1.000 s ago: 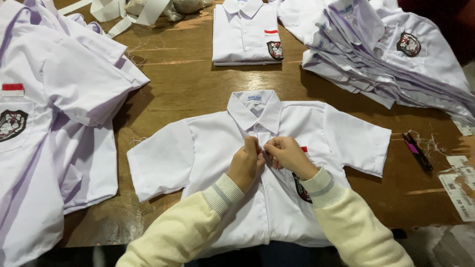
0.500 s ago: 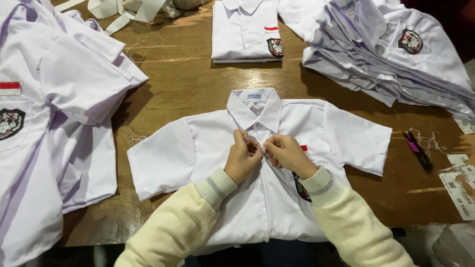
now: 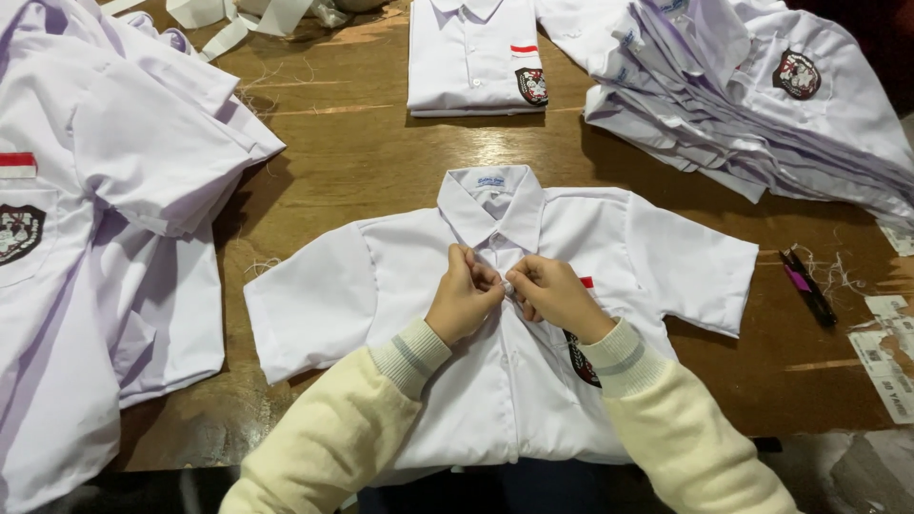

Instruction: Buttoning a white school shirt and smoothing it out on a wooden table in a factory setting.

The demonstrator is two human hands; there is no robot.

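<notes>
The white short-sleeved cotton shirt point(image 3: 495, 314) lies flat, front up, on the brown wooden bench point(image 3: 362, 162). Left hand point(image 3: 464, 295) and right hand point(image 3: 552, 295) each have the grip closed, pinching its button placket below the collar.

Shirt point(image 3: 400, 286): white, with a red stripe and a dark red-and-black badge on the chest. 
Folded shirt point(image 3: 466, 57): white, same red stripe and dark badge. 
Shirt piles, left point(image 3: 105, 238) and right point(image 3: 762, 105): white with a lilac cast. 
Sleeves point(image 3: 333, 447): cream, grey-striped cuffs. 
Counter point(image 3: 362, 162): brown wood grain. 
Clippers point(image 3: 807, 286): black and magenta. 
Tags point(image 3: 890, 357): white, dark print.
</notes>
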